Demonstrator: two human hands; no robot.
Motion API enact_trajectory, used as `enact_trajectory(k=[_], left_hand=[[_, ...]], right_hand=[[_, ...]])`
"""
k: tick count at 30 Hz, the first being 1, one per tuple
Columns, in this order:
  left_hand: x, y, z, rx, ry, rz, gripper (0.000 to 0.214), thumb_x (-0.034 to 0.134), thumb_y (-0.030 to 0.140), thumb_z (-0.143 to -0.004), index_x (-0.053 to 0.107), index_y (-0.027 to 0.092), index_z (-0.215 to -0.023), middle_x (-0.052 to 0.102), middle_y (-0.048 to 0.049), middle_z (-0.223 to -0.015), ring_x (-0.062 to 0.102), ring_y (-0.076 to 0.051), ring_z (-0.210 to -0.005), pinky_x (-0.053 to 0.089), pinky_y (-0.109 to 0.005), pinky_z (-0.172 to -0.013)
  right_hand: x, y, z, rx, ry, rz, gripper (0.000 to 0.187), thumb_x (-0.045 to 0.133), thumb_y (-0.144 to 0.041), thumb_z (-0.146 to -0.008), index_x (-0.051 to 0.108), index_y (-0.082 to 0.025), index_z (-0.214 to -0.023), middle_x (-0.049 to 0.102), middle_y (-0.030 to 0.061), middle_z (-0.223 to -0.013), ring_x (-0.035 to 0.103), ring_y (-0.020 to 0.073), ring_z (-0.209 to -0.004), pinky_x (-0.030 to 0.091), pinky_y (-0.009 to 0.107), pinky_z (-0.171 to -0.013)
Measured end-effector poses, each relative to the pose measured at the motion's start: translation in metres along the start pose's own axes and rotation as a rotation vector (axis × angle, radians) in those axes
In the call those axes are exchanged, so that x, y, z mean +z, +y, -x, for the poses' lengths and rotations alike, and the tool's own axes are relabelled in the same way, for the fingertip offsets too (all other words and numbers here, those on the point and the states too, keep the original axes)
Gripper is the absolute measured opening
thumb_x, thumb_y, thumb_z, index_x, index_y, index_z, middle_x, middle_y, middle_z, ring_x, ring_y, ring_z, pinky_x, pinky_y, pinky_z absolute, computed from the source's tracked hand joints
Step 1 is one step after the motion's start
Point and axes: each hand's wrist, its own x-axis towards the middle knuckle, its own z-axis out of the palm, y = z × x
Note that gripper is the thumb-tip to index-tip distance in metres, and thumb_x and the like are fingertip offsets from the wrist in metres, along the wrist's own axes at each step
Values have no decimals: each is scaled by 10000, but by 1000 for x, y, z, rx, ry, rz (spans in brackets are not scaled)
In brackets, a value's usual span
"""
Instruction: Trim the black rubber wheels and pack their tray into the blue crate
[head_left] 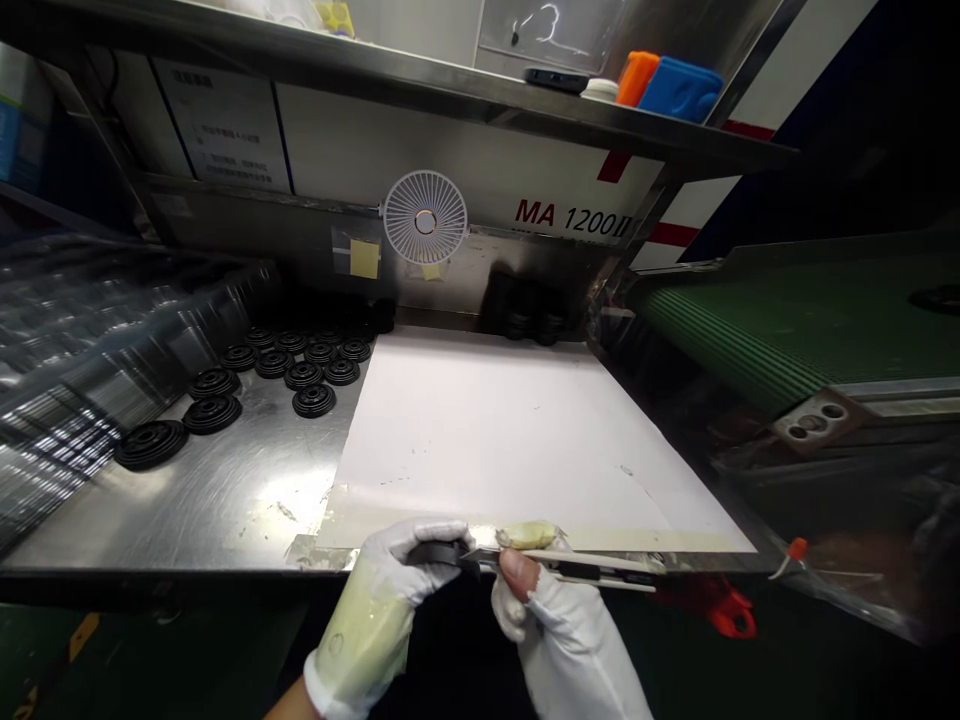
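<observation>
My left hand (386,575), in a white glove with yellowish tape around the wrist, is closed on a black round part (436,552) seen nearly edge-on. In my right hand (559,615), also gloved but with a bare thumb tip, is a utility knife (607,568) with a long white and black handle. Its blade points left and meets the edge of the black part; whether it cuts in cannot be told. Yellowish tape covers a right finger. Both hands are close together at the table's front edge, beside the white sheet (510,440).
Several black ringed discs (304,375) lie on the metal table (247,500) at left, beside stacked clear trays (135,350). Dark parts (525,310) stand at the back. A small fan (425,218) hangs below the shelf (420,85). A green conveyor (810,320) is at right.
</observation>
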Motion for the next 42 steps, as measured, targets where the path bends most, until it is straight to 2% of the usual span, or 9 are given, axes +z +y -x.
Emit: enact_trajectory(k=[2,8,17,22,27,30,35,38,42], left_hand=[[2,0,0,10,-7,17,204,780,133,-605,734,177,-799,720,-65,-839,650,-197,-791,508,-289,-791],[6,2,5,41,-30,77,150,767,166,-640,731,186,-785,717,-67,-830,655,-206,-798,515,-297,-801],[11,7,12,29,-12,114,157,791,190,-618,724,180,-760,707,-58,-786,642,-189,-752,519,-286,-774],[13,9,13,35,-18,119,165,799,213,-607,726,184,-752,713,-61,-787,646,-197,-753,524,-294,-762],[9,6,9,29,-23,85,153,799,198,-597,721,184,-728,714,-62,-765,654,-206,-744,517,-291,-736],[7,8,10,17,-97,72,163,765,109,-592,729,193,-728,718,-47,-776,655,-204,-774,505,-276,-747],[10,16,16,2,-300,39,241,622,19,-657,743,182,-786,723,-53,-829,654,-216,-831,483,-297,-800],[10,17,15,10,-331,42,183,650,61,-660,742,184,-758,725,-51,-804,658,-222,-819,484,-291,-771],[8,15,12,-1,-340,48,164,670,80,-647,741,198,-737,712,-21,-729,652,-188,-757,482,-258,-725]], right_hand=[[3,5,0,-19,23,-1,428,780,-378,-636,437,-178,-477,398,-34,-549,355,77,-477,310,249,-445],[8,8,2,-60,29,7,275,773,-359,-653,559,-186,-643,425,-52,-505,364,72,-443,295,228,-414],[4,7,7,-41,-39,39,309,743,-363,-690,527,-175,-572,443,-36,-466,388,83,-437,311,233,-426],[4,8,7,-36,-27,24,257,754,-347,-674,557,-181,-661,441,-51,-489,375,73,-424,288,216,-400],[3,5,8,-8,-65,94,285,746,-383,-668,565,-166,-633,455,-37,-448,382,73,-398,275,212,-385],[2,-1,6,-10,-72,143,308,736,-420,-664,576,-162,-610,441,-37,-404,351,68,-360,248,214,-363],[2,-12,3,21,-111,242,388,713,-461,-657,541,-161,-481,432,-16,-399,365,80,-382,294,233,-387],[1,-15,2,34,-133,297,428,711,-464,-652,487,-169,-437,444,-7,-407,376,84,-392,295,237,-399],[-3,-12,2,-1,-126,331,403,729,-453,-645,508,-166,-468,465,-5,-436,406,91,-424,307,238,-419]])
